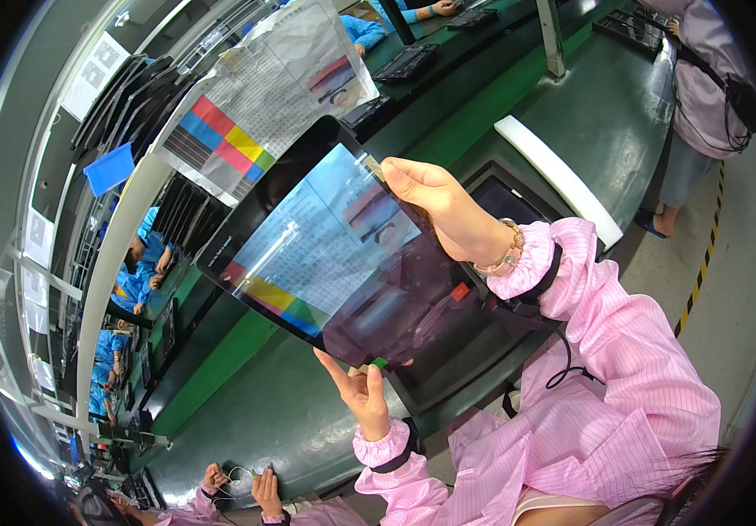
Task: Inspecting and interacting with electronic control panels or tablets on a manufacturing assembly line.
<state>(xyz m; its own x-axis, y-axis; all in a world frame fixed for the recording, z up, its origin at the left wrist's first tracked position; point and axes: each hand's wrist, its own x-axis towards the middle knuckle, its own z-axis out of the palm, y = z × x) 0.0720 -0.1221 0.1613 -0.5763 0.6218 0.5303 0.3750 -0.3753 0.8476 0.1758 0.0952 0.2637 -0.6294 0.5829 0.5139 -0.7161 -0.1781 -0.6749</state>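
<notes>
A glossy black screen panel (316,254) is held up tilted in front of me, its surface mirroring a printed sheet with colour blocks. My right hand (439,206) pinches its upper right edge beside a small tan tab (375,167). At the lower edge, my left hand (362,394) grips the panel, thumb near a small green sticker (379,362); some of its fingers are hidden behind. A red sticker (459,292) shows on the panel's right part. Below the panel, a dark flat tray or frame (430,386) lies on the green worktable (299,421), partly covered.
The printed sheet (264,96) hangs from a pale curved frame (97,289) behind the panel. A white bar (562,180) lies to the right. Co-workers' hands (266,493) with a thin cable are at lower left; a person in pink (711,96) stands far right. A blue bin (110,170) is at left.
</notes>
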